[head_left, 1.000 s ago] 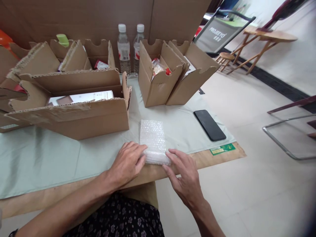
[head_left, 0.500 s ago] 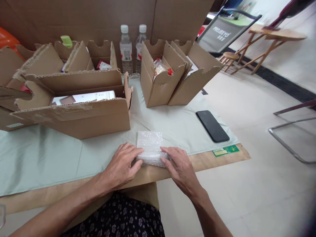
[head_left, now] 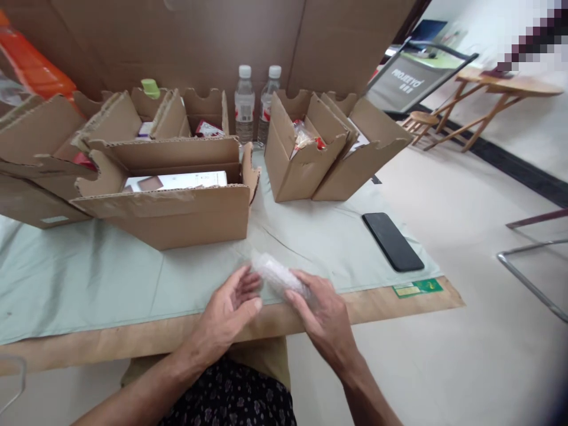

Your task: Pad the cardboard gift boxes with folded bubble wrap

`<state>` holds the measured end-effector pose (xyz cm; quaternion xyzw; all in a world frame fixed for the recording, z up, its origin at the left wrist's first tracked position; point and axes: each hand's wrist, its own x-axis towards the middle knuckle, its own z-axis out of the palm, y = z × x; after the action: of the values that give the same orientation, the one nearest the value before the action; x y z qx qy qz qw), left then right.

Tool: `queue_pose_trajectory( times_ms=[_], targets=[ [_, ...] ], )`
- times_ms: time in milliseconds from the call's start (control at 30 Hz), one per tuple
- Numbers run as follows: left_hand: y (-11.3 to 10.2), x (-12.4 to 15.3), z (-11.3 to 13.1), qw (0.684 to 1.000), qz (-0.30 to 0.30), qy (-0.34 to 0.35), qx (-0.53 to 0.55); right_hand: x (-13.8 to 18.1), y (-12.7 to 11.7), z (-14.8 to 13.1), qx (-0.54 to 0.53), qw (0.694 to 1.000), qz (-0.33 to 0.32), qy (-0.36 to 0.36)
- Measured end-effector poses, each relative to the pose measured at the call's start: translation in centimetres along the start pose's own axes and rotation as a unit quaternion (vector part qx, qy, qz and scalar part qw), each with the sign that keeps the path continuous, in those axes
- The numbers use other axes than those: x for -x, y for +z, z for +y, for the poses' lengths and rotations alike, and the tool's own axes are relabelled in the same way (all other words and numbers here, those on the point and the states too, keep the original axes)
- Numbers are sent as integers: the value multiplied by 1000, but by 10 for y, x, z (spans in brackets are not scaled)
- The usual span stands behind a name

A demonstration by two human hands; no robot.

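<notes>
Pale green cloth covers a table whose brown near edge shows bare, and a tall cardboard sheet stands behind it. At the near edge, roughly midway between the person's arms, is the bubble wrap, a narrow, blurred bundle slanting from far left to near right. Whether it rests on the cloth or is slightly raised, I cannot tell.

Its near end is in the right hand, thumb on the near side and fingers on the far side, closed around it. The left hand is half open and holds nothing, its palm turned toward the wrap and its fingers loosely curled; it is just beside the far end, and blur hides whether a fingertip touches.

Beyond the hands, to the left, sits a long box with a white carton inside. Two upright boxes stand close together to the right, the left one holding packets. Between these groups, farther back, are two bottles with white caps. A black phone lies on the cloth at right, near a green label on the table's edge. Past the table are a chair and a stool.
</notes>
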<state>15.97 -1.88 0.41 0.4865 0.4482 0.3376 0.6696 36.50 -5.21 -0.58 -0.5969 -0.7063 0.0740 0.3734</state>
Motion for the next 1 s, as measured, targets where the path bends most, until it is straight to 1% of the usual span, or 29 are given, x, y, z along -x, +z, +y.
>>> queue_pose_trajectory(
  times_ms=[67,133,200,233,300,367,400,467,533,600,633,700,767,800,833,867,900,933,1000],
  targets=[
    [6,3,0,996,-28,11,86,9,-2,-12,-54,998,-33,22],
    [8,4,4,993,-40,32,104,17,-6,-17,-59,997,-44,18],
    [5,6,12,996,-51,40,62,21,-13,-14,-53,998,-35,15],
    [3,7,17,997,-65,43,27,21,-18,-12,-64,997,-39,17],
    [-1,11,24,990,-111,64,-58,18,-25,-8,-125,988,-87,21],
    [-4,14,26,976,-137,97,-138,12,-27,-10,-175,974,-144,27],
    [-4,15,25,970,-134,108,-170,7,-26,-13,-179,970,-159,31],
    [-7,14,20,966,-104,112,-210,-5,-22,-21,-155,973,-170,38],
    [-13,13,16,968,-82,96,-219,-20,-21,-30,-131,974,-180,36],
    [-23,12,14,968,-64,89,-225,-39,-29,-36,-116,974,-192,28],
    [-30,12,15,967,-47,107,-226,-49,-37,-39,-110,976,-186,25],
    [-47,11,19,956,16,194,-218,-74,-60,-46,-109,985,-133,22],
    [-62,8,23,931,79,288,-209,-104,-82,-56,-119,991,-39,42],
    [-69,6,24,920,101,315,-211,-121,-89,-63,-118,991,16,56],
    [-74,3,25,912,116,329,-217,-139,-94,-70,-112,989,66,68],
    [-78,-1,24,907,122,334,-227,-157,-94,-76,-107,987,101,71],
    [-81,-4,22,903,127,336,-236,-176,-91,-81,-108,985,119,67],
    [-82,-7,19,899,133,340,-243,-194,-86,-85,-114,985,118,53],
    [-83,-12,12,891,142,351,-250,-225,-69,-87,-123,989,75,25]
  ],
)
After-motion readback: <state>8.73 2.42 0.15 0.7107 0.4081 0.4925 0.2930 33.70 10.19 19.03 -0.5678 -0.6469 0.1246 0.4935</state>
